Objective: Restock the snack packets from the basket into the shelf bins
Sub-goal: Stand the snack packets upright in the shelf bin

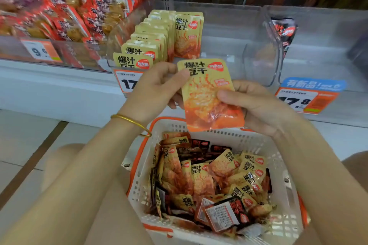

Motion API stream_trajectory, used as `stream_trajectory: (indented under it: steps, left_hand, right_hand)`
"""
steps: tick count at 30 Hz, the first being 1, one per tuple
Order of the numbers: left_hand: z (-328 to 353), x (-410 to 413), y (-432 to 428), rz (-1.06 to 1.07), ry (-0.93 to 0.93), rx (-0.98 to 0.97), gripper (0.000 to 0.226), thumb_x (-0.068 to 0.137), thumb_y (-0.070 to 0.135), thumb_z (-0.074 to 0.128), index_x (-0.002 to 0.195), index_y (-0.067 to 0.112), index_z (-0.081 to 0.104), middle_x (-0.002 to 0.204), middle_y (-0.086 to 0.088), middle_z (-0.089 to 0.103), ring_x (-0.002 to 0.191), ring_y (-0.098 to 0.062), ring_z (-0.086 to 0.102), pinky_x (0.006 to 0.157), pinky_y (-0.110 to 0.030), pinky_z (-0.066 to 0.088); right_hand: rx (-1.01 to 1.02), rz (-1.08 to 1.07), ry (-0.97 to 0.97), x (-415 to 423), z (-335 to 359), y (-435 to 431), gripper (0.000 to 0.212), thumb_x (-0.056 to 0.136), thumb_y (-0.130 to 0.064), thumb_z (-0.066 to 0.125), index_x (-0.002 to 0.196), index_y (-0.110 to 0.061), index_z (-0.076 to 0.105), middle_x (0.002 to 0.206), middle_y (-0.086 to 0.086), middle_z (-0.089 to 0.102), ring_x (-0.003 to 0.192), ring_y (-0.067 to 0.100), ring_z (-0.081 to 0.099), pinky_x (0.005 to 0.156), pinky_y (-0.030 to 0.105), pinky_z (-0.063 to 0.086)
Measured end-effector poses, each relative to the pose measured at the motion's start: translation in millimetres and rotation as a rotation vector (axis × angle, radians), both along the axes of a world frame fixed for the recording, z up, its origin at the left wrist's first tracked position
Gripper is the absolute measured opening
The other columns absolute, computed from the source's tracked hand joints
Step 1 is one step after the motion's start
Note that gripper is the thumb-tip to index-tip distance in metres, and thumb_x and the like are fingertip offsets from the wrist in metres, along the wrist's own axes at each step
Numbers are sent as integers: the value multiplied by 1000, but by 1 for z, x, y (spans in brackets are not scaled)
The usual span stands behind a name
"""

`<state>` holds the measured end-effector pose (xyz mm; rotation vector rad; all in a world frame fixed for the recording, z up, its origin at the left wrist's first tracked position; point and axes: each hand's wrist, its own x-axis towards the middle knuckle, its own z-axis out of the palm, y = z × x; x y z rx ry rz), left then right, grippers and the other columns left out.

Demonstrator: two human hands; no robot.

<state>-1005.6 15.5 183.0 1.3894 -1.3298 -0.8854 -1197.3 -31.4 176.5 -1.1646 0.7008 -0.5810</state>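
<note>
white metal shelf runs across the top of the view, carrying clear plastic bins side by side so each flavour stays apart: the left bin is heaped with red packets, the middle clear bin holds a neat upright row of yellow packets along its left side with its right side bare, and the right bin shows one black packet. below sits the white perforated plastic basket with an orange rim, close between the person's knees, likely so loose stock stays within reach; yellow and black packets lie jumbled in it. the yellow-and-orange foil snack packet is held upright above the basket's far rim, just in front of the middle bin, printed face toward the camera, probably to square it before it joins the row. both hands have it: the left hand pinches its top left corner, the right hand grips its right edge with the thumb on the front. a thin gold bangle circles the left wrist
</note>
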Motion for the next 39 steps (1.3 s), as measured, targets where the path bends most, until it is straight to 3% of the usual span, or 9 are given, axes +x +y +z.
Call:
stream_trajectory:
  steps: [3, 5, 8, 11, 14, 17, 23, 33, 39]
  left_hand:
    - [15, 10, -16, 228, -106, -214, 14, 97, 19, 50, 84, 17, 52, 60, 2, 66, 51, -16, 57, 50, -27, 45]
    - [13, 20, -31, 315, -388, -351, 8, 93, 21, 49, 87, 17, 54, 73, 0, 64, 67, -19, 59, 63, -37, 48]
    - [6, 32, -54, 314, -940, -351, 32, 85, 32, 38, 94, 11, 60, 93, -7, 62, 88, -29, 55, 74, -41, 45]
    - [1, 35, -69, 292, -1135, -270, 45, 82, 40, 32, 97, 10, 62, 108, -10, 61, 106, -33, 52, 88, -44, 39]
    - [-7, 38, -78, 275, -1200, -241, 48, 83, 41, 32, 101, 8, 62, 120, -13, 60, 119, -33, 50, 98, -48, 37]
    - [-11, 38, -83, 258, -1217, -226, 50, 84, 40, 32, 104, 7, 63, 123, -15, 60, 122, -33, 51, 100, -52, 37]
    - [-14, 37, -84, 237, -1232, -230, 49, 86, 39, 31, 108, 9, 64, 124, -14, 60, 123, -31, 50, 101, -51, 39]
    - [-15, 40, -85, 276, -1250, -290, 45, 85, 36, 35, 104, 8, 64, 123, -15, 60, 122, -32, 51, 102, -50, 38]
    - [-8, 30, -69, 294, -1186, -452, 33, 86, 23, 44, 104, 4, 64, 125, -15, 59, 121, -33, 51, 103, -48, 37]
  right_hand:
    - [-5, -144, -34, 13, 31, -34, 17, 67, -18, 70, 82, -9, 69, 69, 2, 72, 56, 8, 67, 46, 19, 53]
    - [-50, -236, 32, 27, 41, -63, 3, 84, -13, 63, 86, -13, 63, 66, -3, 71, 55, 5, 65, 44, 16, 49]
    - [-132, -348, 211, 56, 40, -108, 15, 85, -4, 64, 79, -17, 60, 65, -5, 66, 56, 6, 60, 41, 13, 46]
    - [-237, -407, 470, 88, 20, -156, 24, 76, -1, 73, 71, -17, 56, 70, 1, 58, 52, 9, 48, 32, 11, 32]
    - [-289, -340, 675, 110, -10, -200, 37, 59, -14, 83, 91, -11, 65, 97, 10, 69, 79, 24, 66, 67, 32, 57]
    - [-378, -324, 808, 121, -28, -218, 50, 61, -20, 81, 107, -8, 67, 109, 12, 68, 99, 28, 66, 89, 42, 54]
    - [-568, -321, 1024, 131, -30, -223, 26, 83, -34, 65, 95, -11, 67, 72, 7, 68, 43, 15, 59, 57, 23, 51]
    - [-412, -347, 922, 139, -27, -219, 36, 80, -27, 75, 102, -2, 60, 76, 14, 63, 49, 21, 59, 60, 34, 57]
    - [-429, -430, 808, 120, -4, -195, 30, 82, -19, 73, 81, -5, 47, 101, 20, 66, 90, 33, 68, 82, 41, 56]
